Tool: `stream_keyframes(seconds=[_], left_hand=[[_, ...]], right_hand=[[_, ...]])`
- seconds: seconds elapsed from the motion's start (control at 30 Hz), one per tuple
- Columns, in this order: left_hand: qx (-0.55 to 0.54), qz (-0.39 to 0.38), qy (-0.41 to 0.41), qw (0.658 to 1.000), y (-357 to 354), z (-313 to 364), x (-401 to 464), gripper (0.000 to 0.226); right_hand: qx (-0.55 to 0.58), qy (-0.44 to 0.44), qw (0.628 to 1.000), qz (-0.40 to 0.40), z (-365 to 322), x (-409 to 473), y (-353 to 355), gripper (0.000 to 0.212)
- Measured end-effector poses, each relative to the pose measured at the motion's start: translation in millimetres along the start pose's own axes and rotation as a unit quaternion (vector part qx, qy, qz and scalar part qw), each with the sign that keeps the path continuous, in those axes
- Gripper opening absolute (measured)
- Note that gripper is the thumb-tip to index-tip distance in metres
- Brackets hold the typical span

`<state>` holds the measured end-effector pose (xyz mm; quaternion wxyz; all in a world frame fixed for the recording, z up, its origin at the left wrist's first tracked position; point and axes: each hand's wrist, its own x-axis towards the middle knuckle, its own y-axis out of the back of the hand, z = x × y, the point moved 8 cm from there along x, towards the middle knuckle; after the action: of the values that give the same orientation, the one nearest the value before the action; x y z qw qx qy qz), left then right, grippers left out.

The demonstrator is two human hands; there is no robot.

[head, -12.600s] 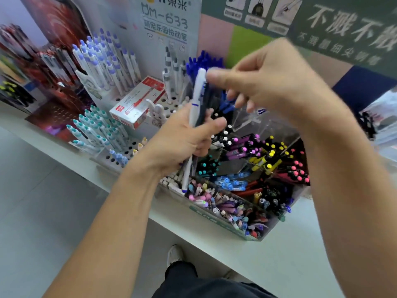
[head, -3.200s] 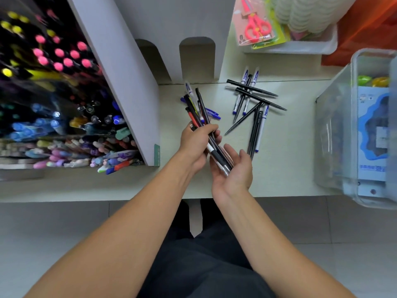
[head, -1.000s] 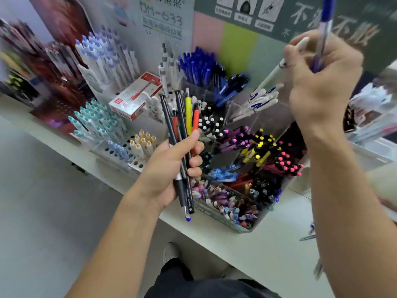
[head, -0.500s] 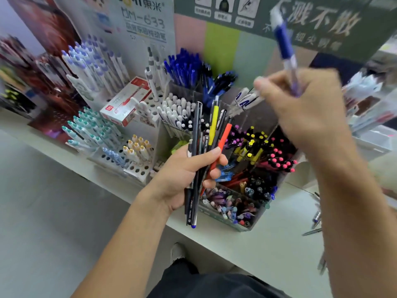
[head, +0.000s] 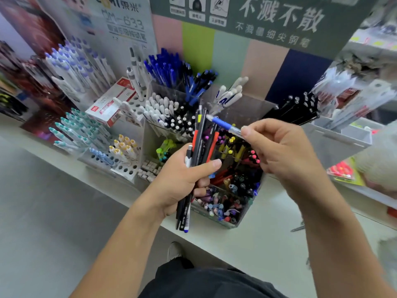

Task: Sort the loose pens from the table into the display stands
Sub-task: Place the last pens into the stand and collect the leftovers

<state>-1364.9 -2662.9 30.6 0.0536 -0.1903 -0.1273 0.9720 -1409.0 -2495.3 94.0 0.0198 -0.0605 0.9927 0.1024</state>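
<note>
I'm seeing the left hand point(head: 182, 179) at frame centre, forearm coming up from the lower left. Its fingers are wrapping a bundle of pens point(head: 198, 160), thumb lying across the front. The bundle is standing near upright: tips poking out below the fist, the black, red and yellow-banded barrels fanning out above it.

The right hand point(head: 279, 151) is sitting right of centre, forearm entering from the lower right. Thumb and fingers are pinching a blue-grip pen point(head: 225, 125) by its clear barrel. The pen is lying tilted, its free end pointing up-left and crossing just over the top of the bundle; I can't tell if they're touching.

Both hands are hovering in front of the clear compartment stand point(head: 234, 220), which is packed with mixed pens and sitting on the white table point(head: 247, 250). The perforated white stand point(head: 126, 168) is at centre left, holding teal and yellow-capped pens. One loose pen point(head: 297, 228) is lying on the table at the right, partly hidden by the right forearm.
</note>
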Motion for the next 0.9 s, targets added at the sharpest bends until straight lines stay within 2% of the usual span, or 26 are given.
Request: stream_keyframes(seconds=[0.07,0.13,0.23,0.33,0.4,0.47,0.53,0.73,0.9], left_hand=[[-0.023,0.004,0.008,1.0,4,-4,-2,0.027],[-0.027,0.013,0.006,1.0,7,-3,-3,0.029],[-0.042,0.064,-0.009,0.997,18,1,-1,0.022],[-0.065,0.12,-0.032,0.99,36,7,-1,0.017],[-0.079,0.141,-0.045,0.986,47,12,-5,0.012],[-0.099,0.142,-0.054,0.983,55,16,-7,0.008],[-0.106,0.139,-0.061,0.983,59,20,-10,0.006],[-0.088,0.158,-0.072,0.981,70,25,-17,0.008],[-0.072,0.171,-0.069,0.98,81,21,-21,0.01]], right_hand=[[0.067,-0.015,0.998,-0.002,1,-5,12,0.024],[0.092,0.005,0.996,0.014,-6,-10,23,0.02],[0.04,0.075,0.995,0.046,-22,-12,30,0.004],[0.016,0.14,0.989,0.051,-42,-9,21,0.015],[0.012,0.211,0.974,0.082,-69,-3,12,0.009],[-0.028,0.286,0.948,0.137,-98,10,0,0.006],[-0.07,0.325,0.931,0.154,-118,35,-22,0.008],[-0.277,0.283,0.912,0.104,-127,119,-88,0.009],[-0.396,0.302,0.866,0.051,-151,132,-108,0.021]])
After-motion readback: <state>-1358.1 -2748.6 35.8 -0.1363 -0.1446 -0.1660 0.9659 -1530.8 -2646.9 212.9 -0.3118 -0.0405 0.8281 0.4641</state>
